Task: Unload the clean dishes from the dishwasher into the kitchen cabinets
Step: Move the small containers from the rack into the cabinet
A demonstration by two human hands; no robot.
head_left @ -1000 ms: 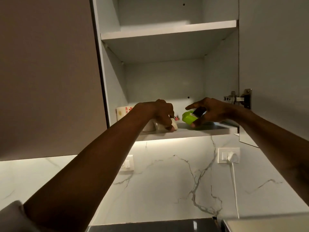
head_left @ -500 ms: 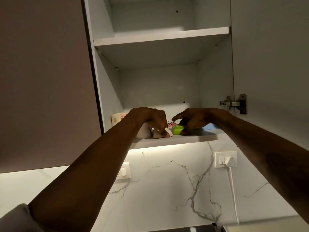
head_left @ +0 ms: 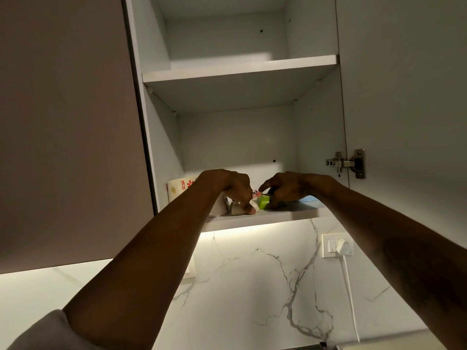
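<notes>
Left hand [head_left: 235, 188] gripping small white ceramic cup [head_left: 237, 208]; right hand [head_left: 286, 189] gripping lime-green plastic container [head_left: 264, 202], raised before; we're now settling it on white cabinet shelf [head_left: 290, 216].

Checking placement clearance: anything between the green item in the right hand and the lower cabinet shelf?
Nothing visible. The green item sits near the front edge of the lower shelf, with the right hand curled over it. The left hand, pinching a pale dish, is close beside it on the left, not under it.
</notes>
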